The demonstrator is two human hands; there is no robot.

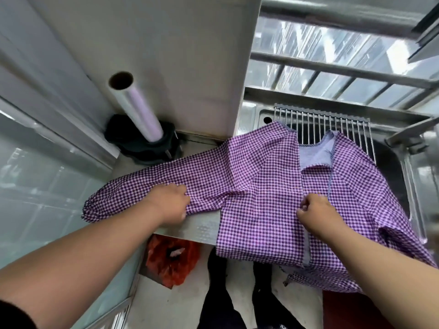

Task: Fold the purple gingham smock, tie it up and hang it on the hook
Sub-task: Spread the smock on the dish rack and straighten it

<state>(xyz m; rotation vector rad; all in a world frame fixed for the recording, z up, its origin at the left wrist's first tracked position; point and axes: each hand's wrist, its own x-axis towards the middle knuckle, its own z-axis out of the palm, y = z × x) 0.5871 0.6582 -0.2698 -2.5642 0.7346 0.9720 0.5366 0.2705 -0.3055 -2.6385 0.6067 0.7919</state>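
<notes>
The purple gingham smock lies spread over the steel counter and sink, its open back facing up and its pale lining showing at the neck. One sleeve stretches out to the left. My left hand grips the fabric where that sleeve joins the body, fingers curled into the cloth. My right hand pinches the edge of the back opening near the middle of the smock. The hem hangs over the counter's front edge. No hook is in view.
A roll of cling film stands in a black holder at the back left by the wall. A wire rack lies across the sink behind the smock. A red plastic bag sits on the floor below.
</notes>
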